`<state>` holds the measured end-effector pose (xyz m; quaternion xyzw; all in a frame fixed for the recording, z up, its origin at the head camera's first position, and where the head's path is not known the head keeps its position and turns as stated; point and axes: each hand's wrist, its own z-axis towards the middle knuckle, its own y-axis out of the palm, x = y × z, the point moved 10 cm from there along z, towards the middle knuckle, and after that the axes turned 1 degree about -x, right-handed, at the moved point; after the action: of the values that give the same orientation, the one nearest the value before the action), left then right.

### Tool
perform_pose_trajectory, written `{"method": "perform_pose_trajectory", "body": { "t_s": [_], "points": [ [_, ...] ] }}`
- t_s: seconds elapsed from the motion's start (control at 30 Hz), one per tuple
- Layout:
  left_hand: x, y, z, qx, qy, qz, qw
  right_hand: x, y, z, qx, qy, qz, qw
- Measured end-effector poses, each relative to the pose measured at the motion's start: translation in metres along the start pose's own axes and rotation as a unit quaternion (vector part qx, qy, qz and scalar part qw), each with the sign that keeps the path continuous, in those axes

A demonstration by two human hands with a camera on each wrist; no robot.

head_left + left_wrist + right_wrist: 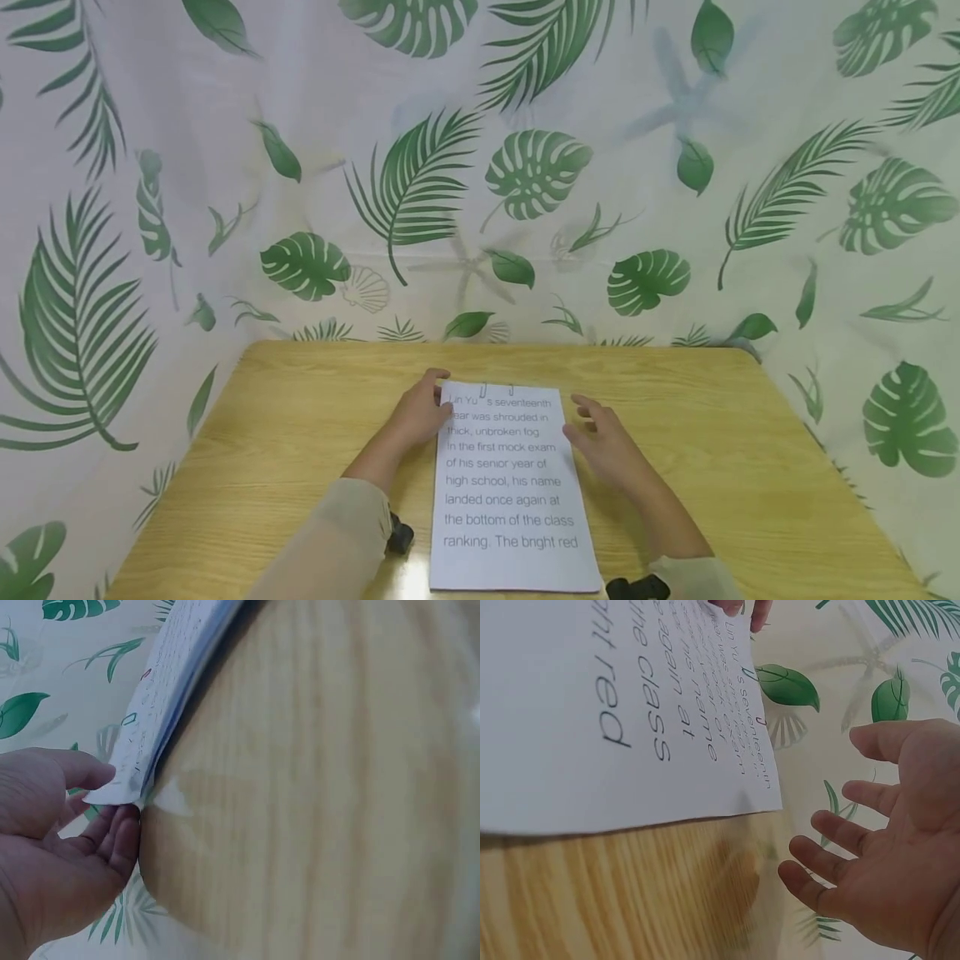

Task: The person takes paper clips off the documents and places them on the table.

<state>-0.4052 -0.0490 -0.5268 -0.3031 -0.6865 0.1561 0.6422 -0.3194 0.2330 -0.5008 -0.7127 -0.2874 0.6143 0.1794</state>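
Observation:
A stack of printed paper sheets (510, 492) lies on the wooden table, its large text facing up. Two paper clips (483, 390) sit on its top edge, one coloured green and one red in the left wrist view. At the stack's upper left corner, my left hand (416, 414) pinches the paper; the thumb lies on top and the fingers are below the edge (67, 817). My right hand (609, 446) is held just off the upper right side, fingers spread and apart from the paper, as the right wrist view (900, 832) shows.
The wooden table (300, 442) extends to both sides of the stack. Behind it hangs a white cloth (570, 325) printed with green leaves, which also runs along the left and right. A dark band (400, 533) is on my left wrist.

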Motion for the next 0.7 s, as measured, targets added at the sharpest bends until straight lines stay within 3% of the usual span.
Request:
{"method": "perform_pose_trajectory", "body": {
  "t_s": [0.2, 0.37, 0.53, 0.7],
  "points": [
    [-0.003, 0.005, -0.001, -0.026, 0.019, -0.066, 0.9973, -0.006, -0.004, 0.003, -0.009, 0.001, 0.005, 0.9999],
    [-0.005, 0.006, -0.001, -0.035, 0.017, -0.087, 0.9955, -0.024, -0.016, 0.013, -0.011, -0.034, -0.009, 0.9993],
    [-0.012, 0.006, 0.001, -0.035, 0.018, -0.102, 0.9941, -0.04, -0.026, 0.025, 0.011, -0.076, 0.006, 0.997],
    [-0.017, 0.008, 0.002, -0.041, 0.033, -0.138, 0.989, -0.047, -0.022, 0.038, 0.039, -0.099, 0.027, 0.994]
  ]
}}
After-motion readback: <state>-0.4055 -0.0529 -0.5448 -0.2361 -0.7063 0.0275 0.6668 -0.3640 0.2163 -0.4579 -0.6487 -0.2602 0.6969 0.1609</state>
